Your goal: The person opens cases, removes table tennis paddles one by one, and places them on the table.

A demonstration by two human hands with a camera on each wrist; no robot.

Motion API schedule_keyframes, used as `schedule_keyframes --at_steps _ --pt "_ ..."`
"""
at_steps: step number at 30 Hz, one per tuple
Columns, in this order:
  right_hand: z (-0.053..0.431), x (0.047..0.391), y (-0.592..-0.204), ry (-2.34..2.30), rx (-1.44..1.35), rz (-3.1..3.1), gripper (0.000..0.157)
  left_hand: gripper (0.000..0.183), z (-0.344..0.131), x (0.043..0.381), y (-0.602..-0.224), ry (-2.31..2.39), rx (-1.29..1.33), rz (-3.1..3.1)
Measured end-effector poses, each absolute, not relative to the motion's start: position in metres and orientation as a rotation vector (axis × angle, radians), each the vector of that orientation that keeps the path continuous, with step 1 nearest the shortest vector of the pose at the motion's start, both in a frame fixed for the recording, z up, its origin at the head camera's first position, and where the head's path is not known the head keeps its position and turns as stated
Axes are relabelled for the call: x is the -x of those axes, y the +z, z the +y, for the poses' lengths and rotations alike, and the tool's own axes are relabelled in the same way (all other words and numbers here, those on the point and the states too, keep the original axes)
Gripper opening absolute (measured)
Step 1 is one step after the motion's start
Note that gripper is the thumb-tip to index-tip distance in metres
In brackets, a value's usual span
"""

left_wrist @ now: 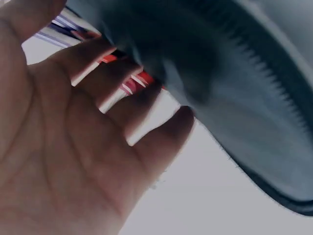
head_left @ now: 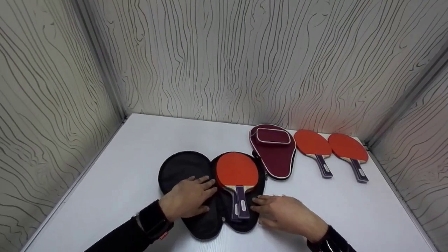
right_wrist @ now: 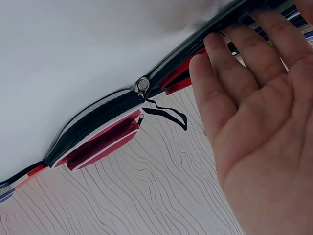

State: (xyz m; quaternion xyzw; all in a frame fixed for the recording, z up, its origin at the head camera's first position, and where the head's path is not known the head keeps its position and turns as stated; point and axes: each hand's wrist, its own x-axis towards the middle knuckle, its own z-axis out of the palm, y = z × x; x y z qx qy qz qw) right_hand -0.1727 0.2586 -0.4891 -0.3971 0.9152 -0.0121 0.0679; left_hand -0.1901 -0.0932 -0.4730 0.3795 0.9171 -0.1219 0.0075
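Note:
A black paddle case [head_left: 185,164] lies unzipped and spread open on the white table. Two table tennis paddles [head_left: 238,169] are stacked in its right half, the top one red side up, their dark handles overlapping and pointing toward me. My left hand [head_left: 189,197] lies over the left half of the case, fingers extended; its fingertips [left_wrist: 183,115] meet the dark lining in the left wrist view. At the lower right edge of the case is my right hand [head_left: 288,213]. Its fingers [right_wrist: 239,44] stretch along the zippered rim and appear to touch it, gripping nothing.
A maroon paddle case [head_left: 274,157] with white piping lies against the open case's upper right side. Farther right, two red paddles [head_left: 313,143] lie side by side near the back edge. Patterned panels [head_left: 210,63] enclose the table's back and sides.

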Motion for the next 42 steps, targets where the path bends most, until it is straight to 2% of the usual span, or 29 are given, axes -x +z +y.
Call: schedule_keyframes --at_steps 10,15,18,23,28,30,37,42 --pt "0.258 0.174 -0.491 0.005 1.185 2.765 0.040 0.054 -0.053 0.186 -0.462 -0.591 -1.567 2.969" --pt "0.261 0.175 -0.490 -0.005 1.189 2.761 0.045 0.050 -0.030 0.184 -0.459 -0.624 -1.888 2.884" --pt "0.263 0.175 -0.489 -0.015 1.202 2.771 0.046 0.050 -0.017 0.184 -0.460 -0.654 -1.997 2.821" --pt "0.263 0.173 -0.490 -0.044 1.239 2.790 0.037 0.048 0.003 0.187 -0.463 -0.774 -1.941 2.779" --pt "0.261 0.173 -0.492 -0.054 1.242 2.793 0.026 0.028 0.013 0.194 -0.468 -0.876 -1.904 2.786" --pt "0.261 0.174 -0.492 -0.036 1.232 2.790 0.027 0.025 0.014 0.197 -0.469 -0.911 -1.907 2.778" --pt "0.261 0.174 -0.491 -0.032 1.208 2.769 0.037 0.048 0.012 0.204 -0.472 -0.961 -1.927 2.765" --pt "0.263 0.175 -0.489 -0.071 1.147 2.734 0.042 0.029 0.007 0.209 -0.469 -1.036 -2.021 2.732"
